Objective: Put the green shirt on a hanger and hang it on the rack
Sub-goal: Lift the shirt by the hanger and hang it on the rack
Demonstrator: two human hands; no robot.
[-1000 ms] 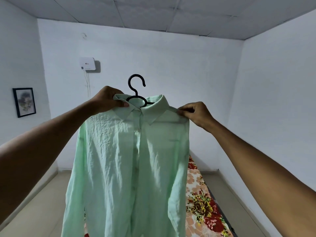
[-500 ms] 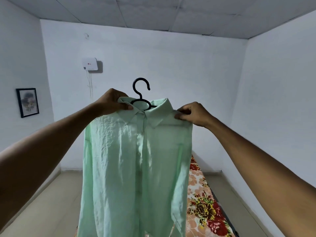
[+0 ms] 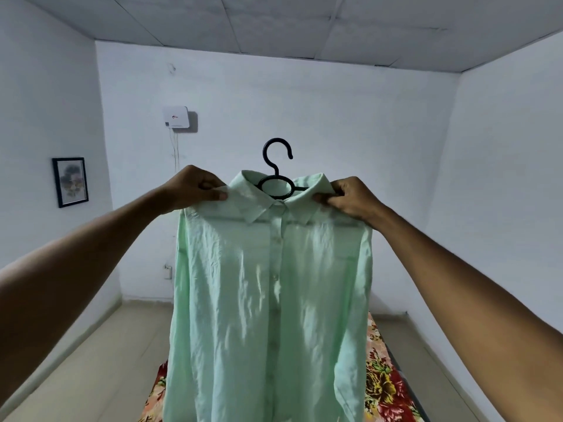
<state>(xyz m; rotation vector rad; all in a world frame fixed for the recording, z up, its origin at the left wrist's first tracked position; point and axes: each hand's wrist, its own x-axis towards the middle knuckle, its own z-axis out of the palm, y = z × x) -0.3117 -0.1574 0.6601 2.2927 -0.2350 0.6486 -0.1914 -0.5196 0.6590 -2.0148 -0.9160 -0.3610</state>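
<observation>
The pale green shirt hangs in front of me on a black plastic hanger, buttoned front facing me, sleeves drooping at both sides. The hanger's hook stands up above the collar; its arms are hidden inside the shoulders. My left hand pinches the left shoulder beside the collar. My right hand pinches the right shoulder by the collar tip. No rack is in view.
A flowered red and orange bedsheet lies below, behind the shirt. White walls close in on three sides; a white box with hanging wires and a framed picture are on the left. Beige floor runs along both sides of the bed.
The shirt and both hands have shifted right, toward the middle of the view. My right hand has moved inward to the collar, and the shirt front now hangs flatter and wider.
</observation>
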